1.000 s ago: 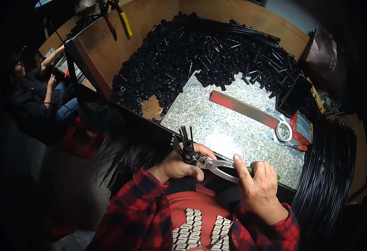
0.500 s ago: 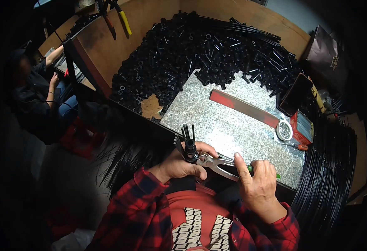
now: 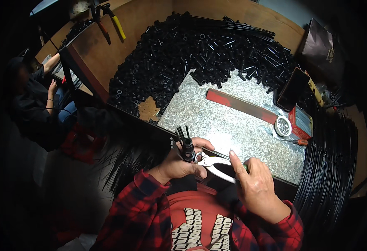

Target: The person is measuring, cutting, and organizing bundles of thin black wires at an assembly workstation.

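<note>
My left hand (image 3: pixel 174 165) is wrapped round a black ribbed tubular part (image 3: pixel 187 151), with several thin black rods (image 3: pixel 182 133) sticking up beside it. My right hand (image 3: pixel 256 186) grips pliers (image 3: pixel 221 168) with pale metal arms and a bit of green handle showing. Its thumb points up along the tool. The pliers' nose meets a small ring-shaped metal piece (image 3: pixel 198 156) against the black part, close to my left fingers. What the jaws grip there is too small to make out.
A grey speckled board (image 3: pixel 246 98) bears a red-brown bar (image 3: pixel 241 108) and a round white container (image 3: pixel 283 125). Black parts (image 3: pixel 208 46) heap up behind it. At right are a phone (image 3: pixel 293 90), a screwdriver (image 3: pixel 301 142) and long black rods (image 3: pixel 330 163). Another person (image 3: pixel 33 96) sits at left.
The view has shifted slightly. My right hand has turned over the pliers, hiding more of the green handle. Both hands keep their holds.
</note>
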The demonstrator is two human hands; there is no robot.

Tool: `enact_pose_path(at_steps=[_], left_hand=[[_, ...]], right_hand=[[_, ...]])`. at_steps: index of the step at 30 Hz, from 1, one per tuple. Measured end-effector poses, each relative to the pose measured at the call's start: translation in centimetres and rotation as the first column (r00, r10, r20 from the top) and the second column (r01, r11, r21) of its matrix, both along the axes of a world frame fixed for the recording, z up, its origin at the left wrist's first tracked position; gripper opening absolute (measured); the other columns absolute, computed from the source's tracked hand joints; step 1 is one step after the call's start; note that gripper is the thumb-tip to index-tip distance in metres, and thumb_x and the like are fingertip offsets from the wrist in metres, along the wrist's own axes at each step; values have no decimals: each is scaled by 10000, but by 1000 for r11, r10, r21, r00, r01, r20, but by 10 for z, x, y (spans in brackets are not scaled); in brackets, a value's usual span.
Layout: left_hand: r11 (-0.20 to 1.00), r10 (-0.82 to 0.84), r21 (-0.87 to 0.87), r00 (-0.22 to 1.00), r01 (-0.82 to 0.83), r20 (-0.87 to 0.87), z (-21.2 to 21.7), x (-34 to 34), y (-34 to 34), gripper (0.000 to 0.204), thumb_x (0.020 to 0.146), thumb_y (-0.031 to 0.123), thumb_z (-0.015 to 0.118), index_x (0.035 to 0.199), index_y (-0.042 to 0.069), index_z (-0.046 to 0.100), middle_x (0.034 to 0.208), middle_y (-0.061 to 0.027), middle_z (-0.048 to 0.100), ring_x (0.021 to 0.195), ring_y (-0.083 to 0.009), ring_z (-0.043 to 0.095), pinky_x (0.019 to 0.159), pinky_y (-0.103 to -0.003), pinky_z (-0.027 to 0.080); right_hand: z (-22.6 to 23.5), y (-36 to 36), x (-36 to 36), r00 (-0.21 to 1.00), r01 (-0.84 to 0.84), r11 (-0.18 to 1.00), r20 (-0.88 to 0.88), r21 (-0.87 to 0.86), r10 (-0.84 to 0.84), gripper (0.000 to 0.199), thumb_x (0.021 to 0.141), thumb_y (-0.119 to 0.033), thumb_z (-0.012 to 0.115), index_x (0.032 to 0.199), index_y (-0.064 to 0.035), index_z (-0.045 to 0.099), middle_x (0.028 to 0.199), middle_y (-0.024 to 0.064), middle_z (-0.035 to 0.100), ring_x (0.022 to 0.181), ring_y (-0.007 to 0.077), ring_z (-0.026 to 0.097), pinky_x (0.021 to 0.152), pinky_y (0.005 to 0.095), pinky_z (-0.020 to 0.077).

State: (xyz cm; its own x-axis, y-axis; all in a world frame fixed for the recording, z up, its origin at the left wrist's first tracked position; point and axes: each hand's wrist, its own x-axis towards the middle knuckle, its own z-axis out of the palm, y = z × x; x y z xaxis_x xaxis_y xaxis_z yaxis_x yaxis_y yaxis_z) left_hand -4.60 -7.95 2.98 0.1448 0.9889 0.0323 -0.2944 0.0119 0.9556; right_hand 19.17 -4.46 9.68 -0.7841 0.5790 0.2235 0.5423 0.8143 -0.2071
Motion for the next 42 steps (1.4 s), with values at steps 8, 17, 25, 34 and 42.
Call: enact_pose_path(at_steps=[8,17,25,34,42], left_hand=[[989,-135,76,986,128,96,-7,-4,0,574,617,156,889,1078,3,583,879,-1,622,801,-64,566,688,-199,456],[993,-61,82,954,89,-295,-3,-1,-1,233,743,184,788,869,45,651,779,7,603,682,-54,534,583,-214,419],[981,17,192,1000,-13,-19,-10,-12,5,511,748,218,720,1129,-47,507,588,45,485,542,-38,437,520,-206,341],[889,303,168,824,-425,478,14,-54,8,920,698,870,275,1054,57,516,439,58,270,350,-65,247,383,-223,246],[891,333,-79,525,-448,783,20,-44,13,743,780,818,347,901,119,568,471,71,255,408,-68,247,464,-211,248]], right_hand=[[12,-6,12,995,-70,994,72,88,64,594,735,-25,628,1316,-106,533,708,81,410,586,218,467,512,342,388],[6,-13,13,983,-74,971,179,226,34,595,765,-91,583,1352,-94,490,708,75,410,580,202,469,501,326,395],[6,1,9,999,-32,995,36,-91,36,614,759,-132,692,1338,-93,494,739,106,460,576,257,511,507,369,421],[-42,34,32,965,253,952,27,170,-261,653,693,-232,776,1262,-44,517,905,160,528,804,340,557,672,428,460],[-98,-41,2,875,-381,654,-483,-654,26,455,732,-197,798,1104,-10,615,782,89,594,697,184,574,626,304,484]])
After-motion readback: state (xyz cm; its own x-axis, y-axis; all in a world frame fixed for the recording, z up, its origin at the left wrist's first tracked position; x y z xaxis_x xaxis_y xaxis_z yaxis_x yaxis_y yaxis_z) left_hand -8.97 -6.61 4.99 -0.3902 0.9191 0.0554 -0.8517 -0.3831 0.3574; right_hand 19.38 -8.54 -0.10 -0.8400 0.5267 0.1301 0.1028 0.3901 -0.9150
